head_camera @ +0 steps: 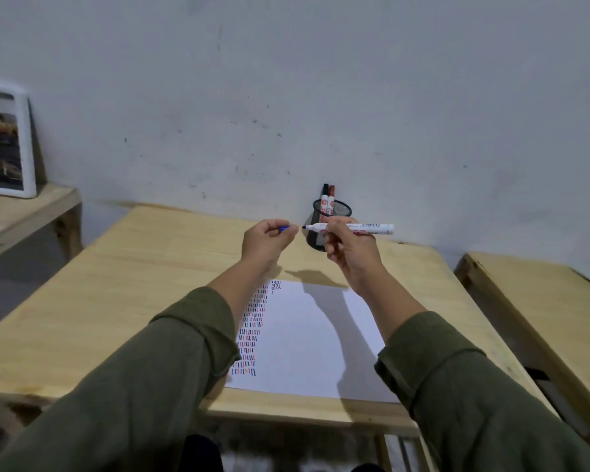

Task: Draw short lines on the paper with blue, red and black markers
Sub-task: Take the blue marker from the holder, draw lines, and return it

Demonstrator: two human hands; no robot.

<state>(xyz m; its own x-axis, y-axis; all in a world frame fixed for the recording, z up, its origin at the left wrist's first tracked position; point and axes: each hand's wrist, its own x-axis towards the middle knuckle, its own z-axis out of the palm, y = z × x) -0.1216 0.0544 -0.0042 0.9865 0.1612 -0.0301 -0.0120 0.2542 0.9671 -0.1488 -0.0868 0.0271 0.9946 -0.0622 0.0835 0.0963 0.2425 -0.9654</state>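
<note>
Above the table my right hand (348, 245) grips a white marker (368, 227) lying level, its uncapped tip pointing left. A short gap away, my left hand (264, 241) pinches the blue cap (284, 228), whose end points at the marker's tip. Below my hands a white sheet of paper (321, 338) lies on the wooden table (123, 301). Columns of short blue, red and black lines run down its left side. A black mesh pen cup (336, 212) stands against the wall with a black-capped and a red-capped marker (328, 199) upright in it.
A framed picture (6, 141) leans on a low wooden shelf at the far left. A second wooden table (542, 294) stands to the right, separated by a narrow gap. A grey wall rises right behind the table.
</note>
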